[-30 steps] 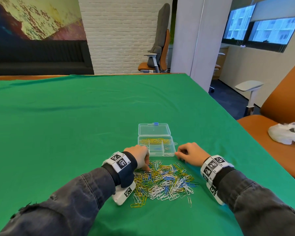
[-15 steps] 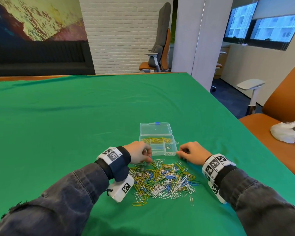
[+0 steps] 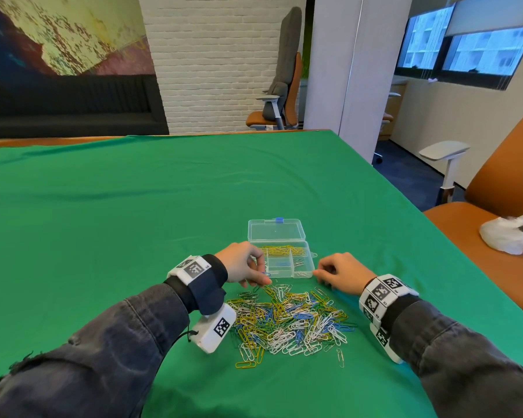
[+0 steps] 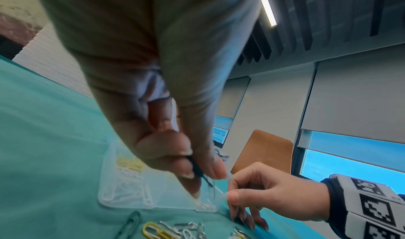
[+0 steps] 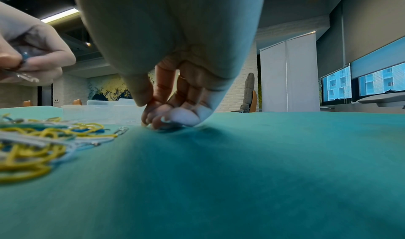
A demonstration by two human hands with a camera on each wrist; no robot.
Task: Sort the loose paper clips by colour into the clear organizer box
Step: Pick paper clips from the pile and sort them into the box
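The clear organizer box (image 3: 310, 268) stands open on the green cloth, its lid (image 3: 277, 232) laid back. Yellow clips fill its far compartment, and a few blue and silver ones lie in the near compartments. My left hand (image 3: 266, 277) hovers at the box's near left corner and pinches a blue paper clip (image 4: 200, 171) between thumb and fingers. The mixed pile of loose clips (image 3: 290, 318) lies just in front of the box, between my wrists. My right hand (image 3: 319, 274) sits at the box's near right corner, fingers curled with their tips (image 5: 175, 118) on the cloth; no clip shows in them.
A lone silver clip (image 3: 340, 357) and a yellow one (image 3: 245, 364) lie at the pile's near edge. The table's right edge (image 3: 417, 212) runs close by, with an orange chair (image 3: 495, 188) and a white bag (image 3: 514, 233) beyond it.
My left hand has lifted off the far edge of the pile toward the box, carrying a blue clip. The right hand has stayed in place.
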